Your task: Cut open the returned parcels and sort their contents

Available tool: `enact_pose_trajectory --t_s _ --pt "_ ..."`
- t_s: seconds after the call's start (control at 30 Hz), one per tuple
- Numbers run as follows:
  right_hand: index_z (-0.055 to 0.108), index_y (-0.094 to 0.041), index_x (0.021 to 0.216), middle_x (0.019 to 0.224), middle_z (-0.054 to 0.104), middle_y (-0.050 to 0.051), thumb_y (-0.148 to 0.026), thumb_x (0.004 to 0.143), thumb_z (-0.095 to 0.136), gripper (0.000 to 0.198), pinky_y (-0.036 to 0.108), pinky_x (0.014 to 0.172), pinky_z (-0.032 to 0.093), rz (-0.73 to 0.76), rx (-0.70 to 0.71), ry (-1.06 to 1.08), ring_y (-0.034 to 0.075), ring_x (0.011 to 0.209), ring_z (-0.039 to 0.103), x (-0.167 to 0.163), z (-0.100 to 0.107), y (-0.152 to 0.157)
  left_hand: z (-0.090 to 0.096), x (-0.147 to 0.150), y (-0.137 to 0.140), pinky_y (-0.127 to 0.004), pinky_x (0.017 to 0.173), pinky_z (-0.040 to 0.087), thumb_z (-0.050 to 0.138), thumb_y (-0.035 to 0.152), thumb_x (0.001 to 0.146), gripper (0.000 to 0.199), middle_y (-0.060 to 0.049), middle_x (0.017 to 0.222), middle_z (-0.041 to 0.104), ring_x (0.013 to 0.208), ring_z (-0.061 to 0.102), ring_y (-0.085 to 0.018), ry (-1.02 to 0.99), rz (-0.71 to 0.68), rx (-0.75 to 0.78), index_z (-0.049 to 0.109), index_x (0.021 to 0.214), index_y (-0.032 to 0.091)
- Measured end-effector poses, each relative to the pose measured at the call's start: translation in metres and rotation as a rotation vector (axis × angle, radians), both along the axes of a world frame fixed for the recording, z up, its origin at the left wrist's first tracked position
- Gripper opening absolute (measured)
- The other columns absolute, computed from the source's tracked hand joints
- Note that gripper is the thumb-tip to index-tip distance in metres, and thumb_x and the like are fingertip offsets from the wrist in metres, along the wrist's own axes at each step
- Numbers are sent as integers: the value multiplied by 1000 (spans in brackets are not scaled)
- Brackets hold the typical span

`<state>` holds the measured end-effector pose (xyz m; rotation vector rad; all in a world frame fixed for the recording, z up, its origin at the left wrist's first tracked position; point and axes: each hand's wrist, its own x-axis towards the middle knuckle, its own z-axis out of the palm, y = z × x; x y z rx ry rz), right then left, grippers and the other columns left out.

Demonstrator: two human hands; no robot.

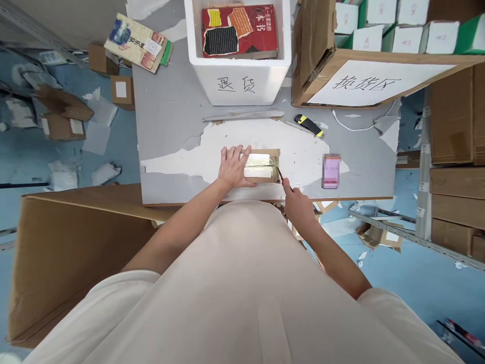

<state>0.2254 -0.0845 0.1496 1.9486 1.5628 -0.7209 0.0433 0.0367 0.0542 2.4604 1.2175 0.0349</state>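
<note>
At a grey table, peeled to white in patches, above a blue floor, stands close against the front edge in a pale shirt, with a big brown carton near on the left. Reaches forward with both hands to a small cardboard box, lying on the white part of the table, near the front edge and straight ahead. Holds its left end in the left hand, spread across from thumb along the near edge to fingers over the top and far edge. Grips a slim dark tool in the right hand, closed round it, with the tip at the box's right end, beside shiny tape; cannot tell whether touching or cutting it. Has a phone with a blurred purple screen lying apart to the right. Beyond the box, has a grey strip lying crosswise, a black-and-yellow utility knife and, farther right, a white cable. Faces, across the table, a white foam bin with black handwriting and a red book inside; to its right, a sign-fronted carton packed with white-and-green boxes; far to the left, a pale illustrated book against something green. Past the table, sees small brown boxes and loose paper on the floor to the left, stacked cartons to the right.
</note>
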Motion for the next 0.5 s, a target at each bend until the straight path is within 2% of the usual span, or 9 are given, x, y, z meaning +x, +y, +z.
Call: enact_pose_trajectory --t_s 0.17,0.33,0.4,0.5 --pt "14 -15 154 97 64 16 -9 90 33 67 31 67 45 5 39 59 25 83 65 5 -8 -1 -1 -1 0 -60 113 4 74 70 54 126 -21 148 34 131 32 -45 -15 -3 -20 20 153 14" --pt "27 -16 150 96 67 13 -18 93 37 59 30 66 44 -33 9 144 25 81 64 13 -7 -33 -2 -1 1 -61 113 3 74 70 54 126 -22 148 33 131 31 -45 -28 11 -31 20 153 14" --pt "29 -18 151 98 68 13 -21 92 38 59 31 65 47 -94 71 171 25 82 65 21 -8 -49 -2 -1 0 -61 113 3 75 71 53 127 -22 147 34 131 32 -45 -22 14 -27 20 153 14" --pt "21 -20 154 106 68 15 -30 92 38 65 35 67 52 -260 273 268 28 87 67 36 -13 -66 0 2 0 -61 113 6 74 73 51 128 -23 146 37 129 34 -44 -6 40 -12 22 152 13"
